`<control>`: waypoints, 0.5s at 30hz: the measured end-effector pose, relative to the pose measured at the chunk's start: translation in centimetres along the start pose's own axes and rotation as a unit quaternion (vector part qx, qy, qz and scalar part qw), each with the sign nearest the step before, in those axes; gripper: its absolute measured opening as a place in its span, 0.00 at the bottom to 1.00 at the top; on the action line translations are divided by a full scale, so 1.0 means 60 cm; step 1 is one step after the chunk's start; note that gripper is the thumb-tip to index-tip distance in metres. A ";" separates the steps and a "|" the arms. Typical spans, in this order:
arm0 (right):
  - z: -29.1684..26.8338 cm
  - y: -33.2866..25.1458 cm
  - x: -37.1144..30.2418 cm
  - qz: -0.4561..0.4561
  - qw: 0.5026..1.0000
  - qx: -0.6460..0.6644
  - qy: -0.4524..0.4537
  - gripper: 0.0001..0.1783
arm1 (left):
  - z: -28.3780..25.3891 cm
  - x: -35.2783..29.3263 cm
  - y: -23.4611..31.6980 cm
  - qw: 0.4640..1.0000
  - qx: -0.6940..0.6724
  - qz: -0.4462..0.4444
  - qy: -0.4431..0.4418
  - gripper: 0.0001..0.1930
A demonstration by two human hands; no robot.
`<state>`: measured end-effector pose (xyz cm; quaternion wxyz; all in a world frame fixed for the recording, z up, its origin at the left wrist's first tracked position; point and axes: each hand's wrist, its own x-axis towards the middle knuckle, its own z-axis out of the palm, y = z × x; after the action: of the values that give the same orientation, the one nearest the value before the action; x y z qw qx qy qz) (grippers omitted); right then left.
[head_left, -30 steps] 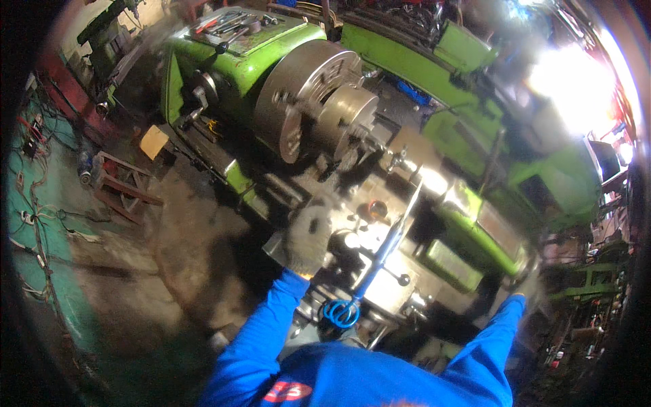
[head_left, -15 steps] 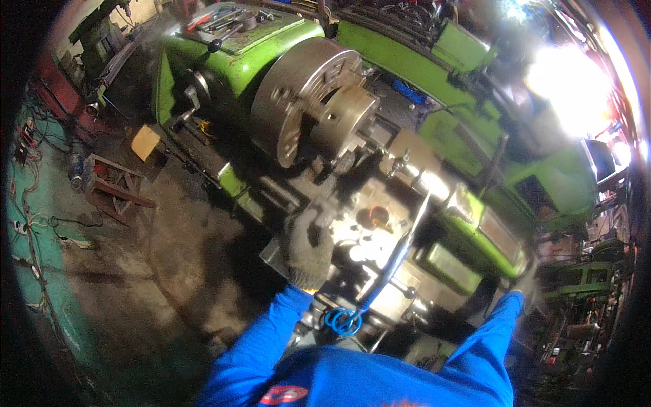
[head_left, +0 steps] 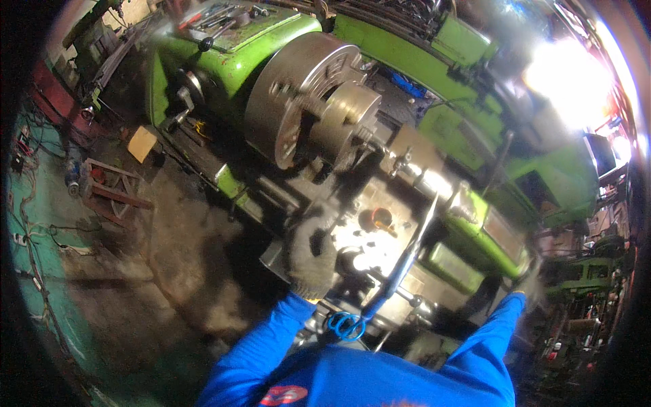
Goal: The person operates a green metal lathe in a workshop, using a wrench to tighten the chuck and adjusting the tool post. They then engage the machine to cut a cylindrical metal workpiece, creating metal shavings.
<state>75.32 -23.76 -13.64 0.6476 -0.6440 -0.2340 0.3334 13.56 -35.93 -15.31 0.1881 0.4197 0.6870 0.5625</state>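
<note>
A green lathe fills the middle of the view. Its large round chuck stands at the upper left, with a smaller metal cylinder in front of it. A shiny shaft-like tool reaches from the green tailstock toward that cylinder. Over the carriage is my left hand, in a grey work glove, beside the brightly lit tool post area; its fingers are blurred and dark. At the tailstock's near end is my right hand, dark and smeared, so its grip is hidden.
A blue air hose coils in front of me, joined to a blue tube with a thin metal nozzle slanting over the carriage. Hand tools lie on the headstock. A rusty metal frame stands on the floor at left.
The view has shifted slightly. Both hands stay at about the same places on the lathe, and the blue tube's nozzle sits slightly further right.
</note>
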 end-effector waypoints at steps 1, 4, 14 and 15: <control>0.000 0.001 0.000 0.000 1.000 0.000 -0.001 0.25 | -0.001 -0.001 0.004 1.000 0.002 0.000 0.003 0.19; -0.005 -0.003 -0.002 -0.011 1.000 0.000 -0.003 0.26 | 0.006 -0.005 0.004 0.999 -0.034 -0.013 0.007 0.20; -0.020 0.005 -0.022 -0.052 0.998 -0.008 -0.034 0.27 | 0.006 -0.005 -0.020 0.996 0.044 0.064 0.031 0.17; -0.020 0.007 -0.028 -0.063 0.997 -0.013 -0.042 0.28 | 0.004 -0.002 -0.013 0.997 0.037 0.063 0.029 0.15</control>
<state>75.02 -25.85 -13.89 0.6486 -0.6215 -0.3057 0.3155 13.51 -35.90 -16.10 0.1167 0.4525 0.6844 0.5596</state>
